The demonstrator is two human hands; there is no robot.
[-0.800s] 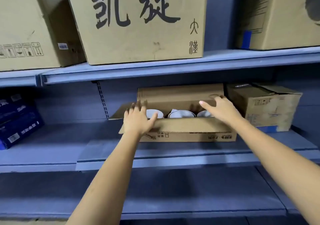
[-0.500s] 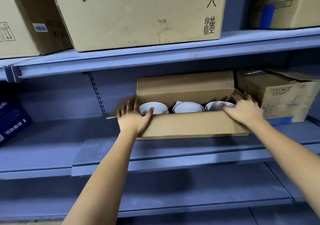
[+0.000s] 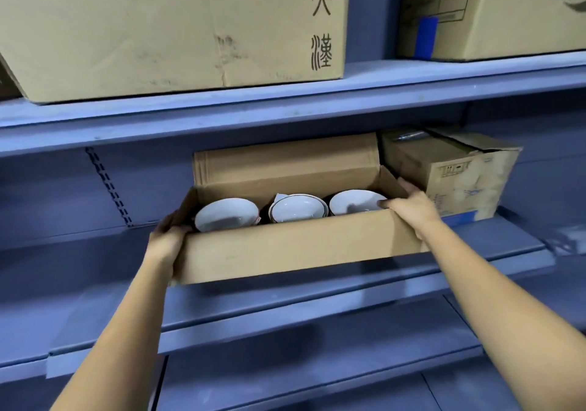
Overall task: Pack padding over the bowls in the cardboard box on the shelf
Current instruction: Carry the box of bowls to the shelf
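Open brown cardboard box (image 3: 285,249) gripped at both ends: left hand (image 3: 165,241), right hand (image 3: 412,210) — three smooth round white bowls (image 3: 298,210) inside. Battered carton (image 3: 459,173) just beside, right.

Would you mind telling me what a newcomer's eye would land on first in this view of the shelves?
The open cardboard box on the middle blue shelf stands out first, with white bowls side by side inside and no padding over them. The left hand grips its left end and the right hand its right end. Above, on the upper shelf, sits a large carton printed with bold black characters.
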